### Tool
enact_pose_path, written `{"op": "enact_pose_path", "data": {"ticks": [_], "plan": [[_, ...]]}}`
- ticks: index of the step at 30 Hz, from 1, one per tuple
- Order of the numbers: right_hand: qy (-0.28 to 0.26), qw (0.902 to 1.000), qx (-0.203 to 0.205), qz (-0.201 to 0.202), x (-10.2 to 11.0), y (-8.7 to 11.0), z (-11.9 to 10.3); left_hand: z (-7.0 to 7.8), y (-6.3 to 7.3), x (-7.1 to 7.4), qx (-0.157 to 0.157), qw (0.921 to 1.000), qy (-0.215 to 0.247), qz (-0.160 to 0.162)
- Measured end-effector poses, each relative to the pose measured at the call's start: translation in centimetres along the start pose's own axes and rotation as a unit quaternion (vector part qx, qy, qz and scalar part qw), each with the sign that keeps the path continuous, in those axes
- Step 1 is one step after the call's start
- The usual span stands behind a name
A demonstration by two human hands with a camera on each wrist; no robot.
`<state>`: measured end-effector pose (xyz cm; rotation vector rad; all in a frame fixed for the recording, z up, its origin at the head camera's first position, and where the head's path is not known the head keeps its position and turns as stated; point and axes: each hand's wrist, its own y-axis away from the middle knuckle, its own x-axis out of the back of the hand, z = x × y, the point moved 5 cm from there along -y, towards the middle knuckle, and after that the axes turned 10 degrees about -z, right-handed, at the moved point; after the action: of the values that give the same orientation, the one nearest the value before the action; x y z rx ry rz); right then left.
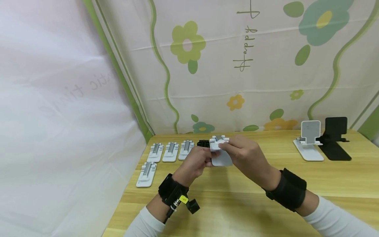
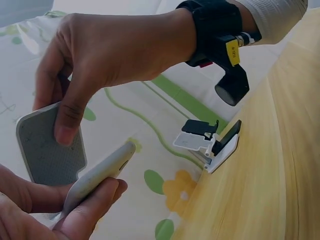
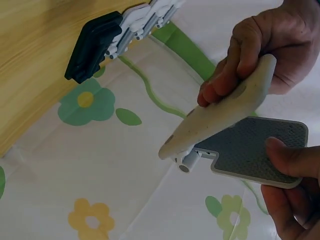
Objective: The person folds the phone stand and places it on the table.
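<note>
Both hands hold a partly unfolded white phone stand [image 1: 221, 160] above the table. My left hand [image 1: 195, 163] grips its white base [image 2: 97, 176], thumb along one side and fingers on the other. In the right hand [image 1: 248, 154], the grey padded plate [image 3: 250, 154] is pinched with the thumb flat on the padding. Base and plate stand at an angle, joined by a white hinge [image 3: 189, 161]. A folded black stand [image 1: 203, 143] lies on the table just behind the left hand.
Several folded white stands [image 1: 170, 152] lie at the table's left side. At the right back, an opened white stand [image 1: 309, 153] stands beside an opened black stand [image 1: 336, 130]. A flowered curtain [image 1: 219, 82] hangs along the back edge of the wooden table [image 1: 225, 204].
</note>
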<state>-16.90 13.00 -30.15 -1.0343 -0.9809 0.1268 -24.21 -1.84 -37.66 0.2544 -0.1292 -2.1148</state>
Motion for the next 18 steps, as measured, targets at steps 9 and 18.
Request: {"op": "enact_pose_path", "data": {"ticks": [9,18], "plan": [[0.023,0.9995,0.019,-0.007,-0.9,1.0,-0.6,1.0,0.4,0.6,-0.015,0.9999,0.004,0.004],[0.025,0.9990,0.030,-0.021,-1.8,2.1,-0.6,1.2,0.3,0.8,-0.018,0.9998,0.013,0.002]]}}
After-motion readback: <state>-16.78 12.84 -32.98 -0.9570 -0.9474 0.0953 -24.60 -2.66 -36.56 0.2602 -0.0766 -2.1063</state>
